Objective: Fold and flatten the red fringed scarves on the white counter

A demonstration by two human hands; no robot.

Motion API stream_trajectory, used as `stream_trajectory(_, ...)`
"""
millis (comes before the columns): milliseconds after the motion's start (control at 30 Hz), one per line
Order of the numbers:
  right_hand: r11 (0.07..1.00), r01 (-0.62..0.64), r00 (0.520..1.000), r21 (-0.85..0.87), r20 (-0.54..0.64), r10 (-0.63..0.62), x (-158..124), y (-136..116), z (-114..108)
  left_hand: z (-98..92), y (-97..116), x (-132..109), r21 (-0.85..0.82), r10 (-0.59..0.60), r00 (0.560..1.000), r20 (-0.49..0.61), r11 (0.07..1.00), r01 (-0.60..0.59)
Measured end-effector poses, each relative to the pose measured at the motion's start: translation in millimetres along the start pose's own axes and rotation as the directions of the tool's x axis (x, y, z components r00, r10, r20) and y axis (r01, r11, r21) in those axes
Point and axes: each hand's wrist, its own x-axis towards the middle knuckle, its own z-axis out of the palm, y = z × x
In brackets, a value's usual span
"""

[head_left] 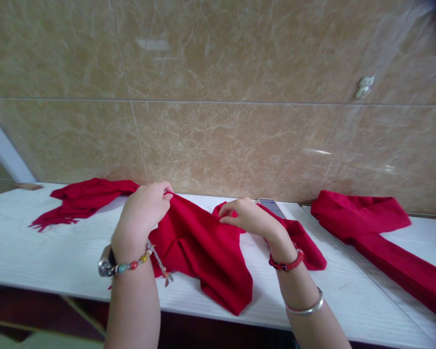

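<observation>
A red scarf (207, 247) lies across the white table, its middle part spread and wrinkled between my hands. My left hand (148, 208) is closed, pinching the scarf's upper edge and lifting it a little. My right hand (249, 215) is just over the cloth to the right, thumb and fingers bent but apart. No cloth shows clearly gripped in it. A bunched, fringed stretch of red cloth (90, 196) extends left from behind my left hand. More red cloth (305, 245) lies beyond my right wrist; how these parts join is hidden.
Another length of red cloth (366, 218) lies folded over at the right, running off the frame. A phone (272, 207) rests by the tiled wall (218, 145), partly covered. A small brown item (28, 186) is at the far left. The white table (76, 257) has its front edge near me.
</observation>
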Motion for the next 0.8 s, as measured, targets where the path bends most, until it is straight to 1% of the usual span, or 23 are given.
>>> stream_trajectory(67, 0.999, 0.028, 0.999, -0.017, -0.029, -0.028, 1.7, 1.8, 2.8, -1.7, -6.8, 0.0, -0.015, 0.005, 1.000, -0.010, 1.000, -0.005)
stream_trajectory(167, 0.994, 0.072, 0.991, -0.079, -0.111, -0.080, 6.0, 7.0, 11.5, -3.9, -12.2, -0.8, -0.051, 0.049, 0.999, -0.007, 0.997, -0.049)
stream_trajectory(233, 0.988, 0.109, 0.985, -0.106, -0.121, -0.122, 9.2, 11.2, 17.6, -5.2, -12.9, -1.9, -0.061, 0.070, 0.998, -0.001, 0.996, -0.070)
stream_trajectory(300, 0.985, 0.132, 0.982, -0.109, -0.124, -0.145, 11.3, 13.7, 20.8, -5.8, -14.1, -2.5, -0.046, 0.060, 0.998, 0.004, 0.997, -0.060)
stream_trajectory(367, 0.988, 0.121, 0.978, -0.091, -0.161, -0.135, 11.7, 13.2, 19.8, -5.4, -17.4, -2.1, -0.011, 0.019, 1.000, 0.014, 1.000, -0.019)
stream_trajectory(467, 0.995, 0.093, 0.969, -0.029, -0.227, -0.097, 9.8, 7.4, 14.2, -2.3, -21.9, -0.3, 0.051, -0.053, 0.996, 0.078, 0.998, 0.049)
stream_trajectory(533, 0.995, 0.096, 0.960, 0.006, -0.264, -0.091, 8.5, 2.1, 11.7, 1.1, -19.0, 0.5, 0.054, -0.051, 0.986, 0.161, 0.998, 0.043)
stream_trajectory(567, 0.994, 0.108, 0.955, 0.014, -0.278, -0.100, 8.2, -0.4, 11.3, 3.1, -15.1, 0.4, 0.026, -0.002, 0.978, 0.209, 1.000, -0.003)
stream_trajectory(600, 0.993, 0.120, 0.950, 0.015, -0.291, -0.111, 8.1, -2.6, 11.5, 5.1, -9.7, 0.1, -0.026, 0.082, 0.963, 0.255, 0.997, -0.078)
stream_trajectory(633, 0.991, 0.131, 0.946, 0.010, -0.302, -0.122, 8.2, -4.5, 11.9, 7.0, -3.4, -0.4, -0.091, 0.183, 0.939, 0.291, 0.982, -0.163)
stream_trajectory(700, 0.991, 0.137, 0.939, 0.003, -0.320, -0.128, 8.2, -7.0, 12.5, 10.0, 9.2, -1.5, -0.203, 0.361, 0.879, 0.311, 0.929, -0.309)
stream_trajectory(733, 0.992, 0.128, 0.937, 0.006, -0.329, -0.119, 7.9, -7.6, 12.2, 10.7, 14.3, -2.0, -0.228, 0.405, 0.863, 0.303, 0.910, -0.347)
stream_trajectory(800, 0.994, 0.109, 0.939, 0.026, -0.332, -0.094, 6.4, -7.5, 9.9, 10.2, 19.7, -2.5, -0.227, 0.420, 0.864, 0.277, 0.902, -0.366)
